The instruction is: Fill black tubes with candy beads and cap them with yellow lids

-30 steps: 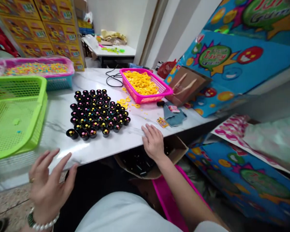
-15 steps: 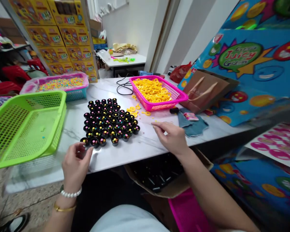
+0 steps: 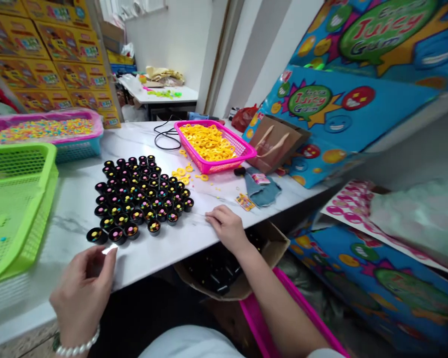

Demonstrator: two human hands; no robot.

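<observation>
A cluster of several small black cups with coloured beads inside stands on the white marble table. My left hand hovers at the table's near edge just below the cups, its fingers pinched on a small pale piece I cannot make out. My right hand rests on the table right of the cups, fingers curled together near the edge. A pink basket full of yellow rings sits further back, with loose rings spilled beside it.
A green mesh basket stands at the left, a pink-rimmed tub of coloured beads behind it. A brown paper bag, denim cloth and blue gum boxes crowd the right. An open cardboard box sits under the table.
My left hand went from spread open to pinched and drew back toward the table edge. My right hand moved along the table and its fingers curled. The camera swung around.
</observation>
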